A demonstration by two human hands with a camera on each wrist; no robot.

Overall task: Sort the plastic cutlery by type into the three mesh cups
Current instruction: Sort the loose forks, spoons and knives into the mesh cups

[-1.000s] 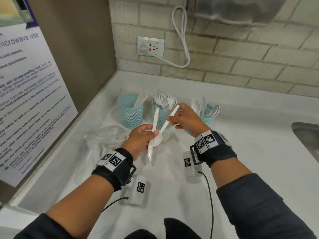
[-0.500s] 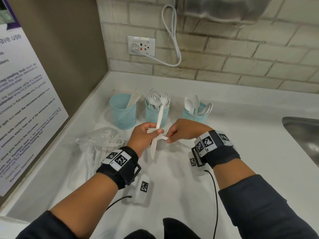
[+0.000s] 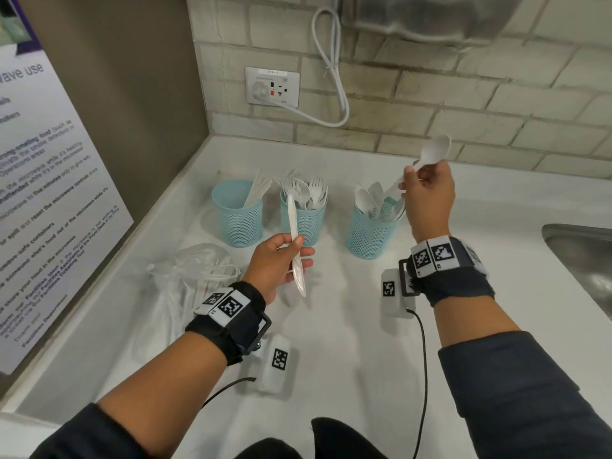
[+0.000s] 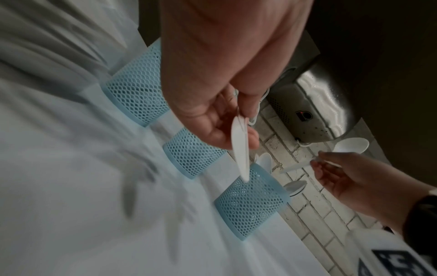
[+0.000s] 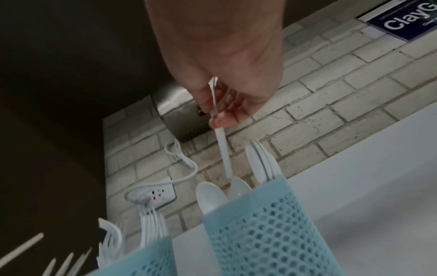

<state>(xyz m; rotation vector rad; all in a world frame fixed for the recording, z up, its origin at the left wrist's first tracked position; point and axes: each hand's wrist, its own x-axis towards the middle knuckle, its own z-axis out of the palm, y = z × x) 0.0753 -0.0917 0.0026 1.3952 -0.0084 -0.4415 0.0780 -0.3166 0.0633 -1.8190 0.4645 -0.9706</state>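
From the head view, the left hand (image 3: 281, 263) pinches a white knife (image 3: 295, 250) between thumb and curled fingers, the knife standing nearly upright in front of the fork cup (image 3: 304, 217). The right hand (image 3: 427, 197) grips a spoon (image 3: 427, 157) by its handle, bowl up, the handle end pointing down over the spoon cup (image 3: 371, 233). The knife cup (image 3: 237, 213) stands at the left of the row. All three rest on a white counter (image 3: 331, 326), with a clear bag (image 3: 185, 279) at the left, a sink (image 3: 583, 256) at the right, and a socket (image 3: 272, 86) on the brick wall. In the left wrist view the thumb and fingers (image 4: 212, 128) close on the knife (image 4: 240, 149), whose tip hangs before the spoon cup (image 4: 250, 205); a steel dispenser (image 4: 319, 104) is mounted above. In the right wrist view the fingertips (image 5: 224, 119) clamp the spoon handle (image 5: 222, 149), its lower end just above the spoons standing in their cup (image 5: 264, 233).
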